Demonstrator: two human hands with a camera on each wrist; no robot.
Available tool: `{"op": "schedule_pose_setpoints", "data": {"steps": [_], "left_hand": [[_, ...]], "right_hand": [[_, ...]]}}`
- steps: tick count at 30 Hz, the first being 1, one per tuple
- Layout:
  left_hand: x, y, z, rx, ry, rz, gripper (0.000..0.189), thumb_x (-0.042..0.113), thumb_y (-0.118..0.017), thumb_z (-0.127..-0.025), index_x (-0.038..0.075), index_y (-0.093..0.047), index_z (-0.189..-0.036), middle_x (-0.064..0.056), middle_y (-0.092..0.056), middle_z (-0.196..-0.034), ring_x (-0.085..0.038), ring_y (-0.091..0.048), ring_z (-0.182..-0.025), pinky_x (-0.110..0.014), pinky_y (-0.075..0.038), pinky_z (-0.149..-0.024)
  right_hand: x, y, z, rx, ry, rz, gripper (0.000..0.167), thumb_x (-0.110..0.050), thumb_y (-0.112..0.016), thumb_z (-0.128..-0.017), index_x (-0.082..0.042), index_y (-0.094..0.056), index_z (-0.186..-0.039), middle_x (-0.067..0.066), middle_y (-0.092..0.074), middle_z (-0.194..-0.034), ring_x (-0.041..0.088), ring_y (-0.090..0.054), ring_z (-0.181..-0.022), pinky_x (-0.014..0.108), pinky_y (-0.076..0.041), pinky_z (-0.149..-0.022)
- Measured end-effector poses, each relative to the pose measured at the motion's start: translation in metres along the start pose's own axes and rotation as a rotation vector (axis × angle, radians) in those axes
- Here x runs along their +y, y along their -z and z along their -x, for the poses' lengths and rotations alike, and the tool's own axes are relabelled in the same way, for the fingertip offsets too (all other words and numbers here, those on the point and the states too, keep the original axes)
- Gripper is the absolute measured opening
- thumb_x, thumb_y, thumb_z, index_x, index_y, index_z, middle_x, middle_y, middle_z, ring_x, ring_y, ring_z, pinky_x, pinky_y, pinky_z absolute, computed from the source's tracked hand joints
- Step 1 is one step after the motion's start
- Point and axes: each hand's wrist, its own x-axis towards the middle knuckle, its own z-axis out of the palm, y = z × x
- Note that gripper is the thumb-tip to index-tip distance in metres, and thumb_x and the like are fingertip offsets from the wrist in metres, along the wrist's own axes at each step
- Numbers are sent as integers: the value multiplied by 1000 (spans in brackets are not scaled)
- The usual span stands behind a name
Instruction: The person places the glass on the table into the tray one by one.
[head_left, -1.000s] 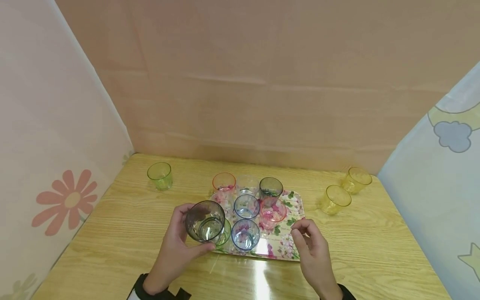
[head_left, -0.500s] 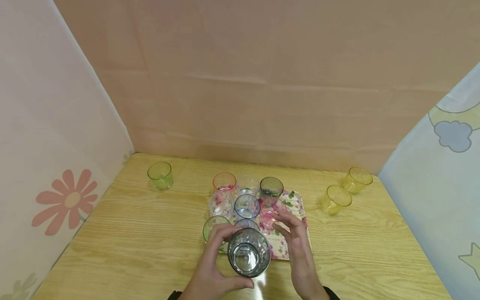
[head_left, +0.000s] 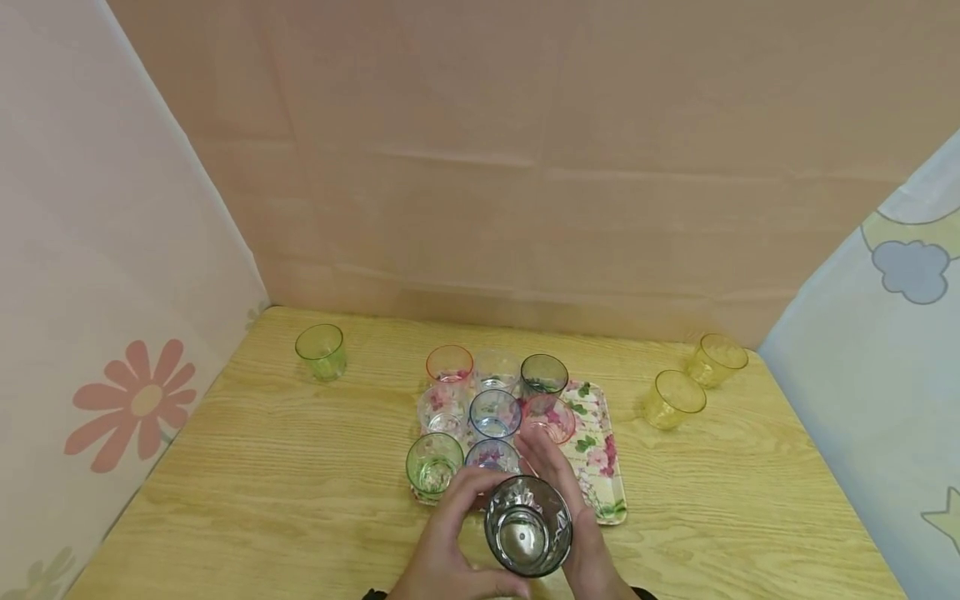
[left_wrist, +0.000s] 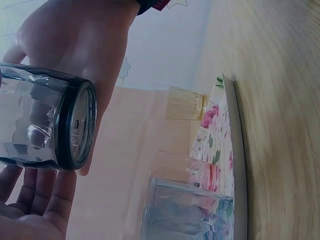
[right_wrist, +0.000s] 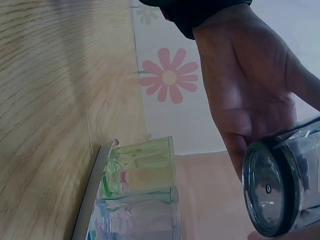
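Observation:
My left hand (head_left: 457, 537) grips a smoky grey tumbler (head_left: 528, 533) between thumb and fingers, in front of the tray's near edge in the head view. The left wrist view shows the base of the tumbler (left_wrist: 77, 125) above the table's height. Beside the tumbler, my right hand (head_left: 573, 508) lies along its right side with fingers straight and together. Behind the hands is a floral tray (head_left: 611, 475) bearing rows of tumblers: a green one (head_left: 435, 467) front left, a blue one (head_left: 491, 454) partly hidden by my left fingers, and a pink one (head_left: 555, 417) behind my right fingertips.
At the tray's back stands another grey tumbler (head_left: 544, 375), with a red-rimmed one (head_left: 450, 364) to its left. Two yellow tumblers (head_left: 675, 400) are together at the table's right. A lone green tumbler (head_left: 321, 354) stands back left. Papered walls enclose the wooden table (head_left: 247, 467).
My left hand has carried the grey tumbler rightward and nearer to me, from over the front-left green tumbler. The right hand has straightened its fingers and come in against the tumbler's side.

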Motion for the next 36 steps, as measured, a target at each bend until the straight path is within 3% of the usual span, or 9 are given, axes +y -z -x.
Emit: {"op": "schedule_pose_setpoints", "data": {"steps": [6, 9, 13, 17, 23, 26, 29, 31, 36], "left_hand": [[2, 2, 2, 26, 63, 6, 97, 2, -96, -55, 0, -45, -137, -12, -57, -128, -21, -60, -113, -35, -53, -95], [2, 6, 2, 45, 119, -12, 92, 0, -95, -54, 4, -49, -133, -8, -59, -122, -19, -59, -105, -33, -52, -90], [3, 11, 1, 88, 189, -15, 85, -3, -93, -53, 8, -54, -128, -4, -61, -118, -19, -58, -103, -32, -51, -86], [2, 15, 1, 114, 215, -17, 75, 4, -93, -59, 11, -57, -125, -5, -62, -115, -23, -58, -99, -33, -52, -83], [-6, 18, 3, 130, 158, -16, 59, 19, -88, -74, 9, -57, -123, -9, -61, -106, -23, -59, -90, -32, -53, -76], [-8, 23, 2, 167, 102, -17, 42, 12, -81, -84, 1, -58, -118, -10, -59, -99, -17, -59, -84, -29, -53, -72], [-7, 34, 0, 271, 131, -25, 18, -5, -68, -93, -4, -59, -108, -8, -59, -91, -13, -58, -79, -26, -51, -69], [-6, 44, -2, 379, 197, -66, 10, -11, -62, -95, -3, -61, -101, -5, -59, -87, -11, -55, -74, -25, -48, -65], [-17, 70, -6, 648, 401, -259, 11, 3, -59, -102, -5, -63, -96, -3, -57, -80, -10, -53, -64, -22, -45, -58]], "right_hand": [[8, 6, 4, -61, 33, -33, 75, -52, -18, -108, -3, -2, -163, 8, -15, -169, 17, -16, -154, 26, -20, -120], [9, 9, 9, -77, 46, -1, 75, -45, -31, -109, 1, -4, -161, 11, -19, -168, 18, -21, -153, 29, -27, -118], [1, 7, 13, -104, 53, 49, 78, -9, -49, -101, 10, 1, -157, 23, -16, -166, 24, -23, -152, 30, -28, -118], [-6, 5, 16, -83, 5, 81, 89, 21, -53, -85, 12, -2, -157, 26, -16, -165, 22, -27, -151, 28, -26, -118], [-6, 7, 18, 1, -14, 120, 91, 28, -63, -77, 15, -15, -153, 24, -34, -158, 23, -43, -142, 29, -34, -115], [-4, 9, 20, 24, 8, 127, 89, 28, -66, -75, 18, -17, -149, 22, -41, -153, 25, -50, -137, 32, -40, -112], [-4, 13, 22, 57, 8, 153, 89, 28, -68, -73, 17, -19, -146, 17, -46, -151, 23, -53, -133, 33, -44, -109], [-4, 17, 24, 78, 11, 183, 90, 27, -70, -72, 16, -20, -146, 15, -47, -148, 22, -55, -130, 34, -47, -105], [-5, 26, 28, 125, -12, 257, 95, 27, -72, -70, 16, -19, -148, 12, -48, -145, 21, -56, -126, 34, -51, -101]]}}
